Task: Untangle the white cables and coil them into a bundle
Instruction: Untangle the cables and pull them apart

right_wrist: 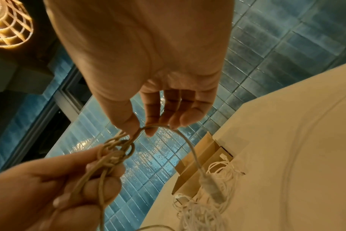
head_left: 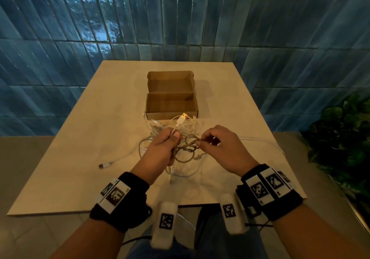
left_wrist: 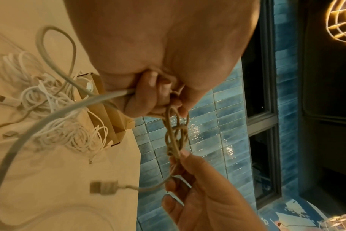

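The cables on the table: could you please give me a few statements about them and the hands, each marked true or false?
1. The left hand grips a knotted cable above the table. True.
2. The right hand lies flat on the table, touching nothing. False: it pinches a strand of the knotted cable between thumb and fingertip.
3. The cardboard box is open, with no cables inside it. True.
4. A pile of tangled white cables lies on the table just in front of the box. True.
5. A USB plug hangs below the left hand. False: it sticks up above that hand.
6. Every cable is already coiled into a bundle. False: the cables are still tangled.
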`<state>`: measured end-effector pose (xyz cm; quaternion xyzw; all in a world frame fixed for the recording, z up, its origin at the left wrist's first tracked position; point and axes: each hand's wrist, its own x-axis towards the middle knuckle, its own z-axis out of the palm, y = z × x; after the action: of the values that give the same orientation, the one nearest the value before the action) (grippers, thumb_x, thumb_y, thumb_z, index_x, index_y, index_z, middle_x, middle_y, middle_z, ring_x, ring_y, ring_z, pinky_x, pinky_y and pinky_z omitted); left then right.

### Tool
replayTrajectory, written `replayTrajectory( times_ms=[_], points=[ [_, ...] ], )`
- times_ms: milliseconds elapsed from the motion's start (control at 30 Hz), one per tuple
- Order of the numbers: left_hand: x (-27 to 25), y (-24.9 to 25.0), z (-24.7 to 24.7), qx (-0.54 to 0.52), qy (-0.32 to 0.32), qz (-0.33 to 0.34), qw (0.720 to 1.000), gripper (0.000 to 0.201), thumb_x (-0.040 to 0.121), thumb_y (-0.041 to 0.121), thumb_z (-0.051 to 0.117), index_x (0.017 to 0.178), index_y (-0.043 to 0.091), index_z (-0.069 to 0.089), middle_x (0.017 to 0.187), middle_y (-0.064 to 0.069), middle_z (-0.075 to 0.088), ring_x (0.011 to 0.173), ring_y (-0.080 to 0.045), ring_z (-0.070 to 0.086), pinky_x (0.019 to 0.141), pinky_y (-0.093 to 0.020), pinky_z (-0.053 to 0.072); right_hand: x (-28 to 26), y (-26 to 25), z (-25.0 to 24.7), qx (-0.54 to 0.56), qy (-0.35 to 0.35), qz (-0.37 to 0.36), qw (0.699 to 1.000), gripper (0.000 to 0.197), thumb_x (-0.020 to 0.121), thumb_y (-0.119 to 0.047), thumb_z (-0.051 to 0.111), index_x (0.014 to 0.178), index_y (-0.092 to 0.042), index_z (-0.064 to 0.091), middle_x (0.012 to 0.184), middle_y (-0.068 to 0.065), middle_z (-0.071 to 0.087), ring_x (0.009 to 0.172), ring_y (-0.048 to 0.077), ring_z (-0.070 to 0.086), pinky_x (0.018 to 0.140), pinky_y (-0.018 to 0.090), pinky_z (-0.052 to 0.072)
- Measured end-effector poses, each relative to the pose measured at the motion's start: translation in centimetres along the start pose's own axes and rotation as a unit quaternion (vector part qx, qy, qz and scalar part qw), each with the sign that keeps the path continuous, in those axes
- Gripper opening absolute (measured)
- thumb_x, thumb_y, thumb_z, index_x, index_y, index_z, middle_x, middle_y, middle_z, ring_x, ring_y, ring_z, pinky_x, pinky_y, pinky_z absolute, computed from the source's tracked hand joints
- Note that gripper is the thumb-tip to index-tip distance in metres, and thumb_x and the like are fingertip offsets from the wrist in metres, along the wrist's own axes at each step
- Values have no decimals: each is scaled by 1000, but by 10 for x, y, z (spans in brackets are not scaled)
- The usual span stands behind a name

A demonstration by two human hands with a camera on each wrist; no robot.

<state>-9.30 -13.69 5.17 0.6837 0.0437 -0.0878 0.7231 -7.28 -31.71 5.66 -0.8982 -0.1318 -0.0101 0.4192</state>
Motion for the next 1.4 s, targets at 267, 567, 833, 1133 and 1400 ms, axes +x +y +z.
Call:
replayTrajectory(
  times_ms=[267, 567, 833, 1133, 1400],
  points=[
    [2, -2, -2, 83, -49, -14, 995, 23, 103, 19, 42, 84, 12, 53, 55, 3, 29, 46, -10, 23, 44, -23, 19, -1, 0, 0, -90, 43, -59, 993, 11, 76, -10, 64, 78, -17, 56, 81, -3, 52, 70, 10, 50, 66, 30, 48],
    [5, 7, -15, 226, -54, 37, 972, 17, 95, 23, 60, 93, 9, 69, 50, 24, 54, 43, 8, 46, 43, -7, 33, 5, -1, -7, -187, 22, -84, 979, 15, 78, -1, 56, 85, -14, 52, 83, -1, 52, 73, 18, 48, 64, 31, 40],
    [2, 15, -40, 262, -7, 51, 964, 23, 93, 25, 62, 72, 19, 64, 42, 17, 43, 38, 1, 37, 45, -18, 26, 10, 24, -26, -218, 72, -49, 972, 14, 80, 1, 55, 88, -11, 53, 87, 1, 50, 72, 20, 51, 64, 36, 47],
    [9, 17, -54, 244, 38, 76, 966, 37, 90, 29, 66, 65, 4, 55, 44, 10, 33, 40, -4, 27, 43, -17, 22, 16, 36, -31, -187, 93, -18, 978, 10, 84, -1, 54, 90, -10, 54, 88, 7, 56, 76, 21, 53, 68, 37, 48],
    [8, 4, -52, 350, 1, 66, 934, 31, 96, 34, 57, 69, 21, 52, 63, 4, 48, 58, -8, 43, 59, -28, 33, 17, 40, -32, -87, 131, 26, 987, 10, 89, -3, 52, 92, -11, 58, 89, 5, 60, 81, 19, 56, 70, 23, 40]
  ],
)
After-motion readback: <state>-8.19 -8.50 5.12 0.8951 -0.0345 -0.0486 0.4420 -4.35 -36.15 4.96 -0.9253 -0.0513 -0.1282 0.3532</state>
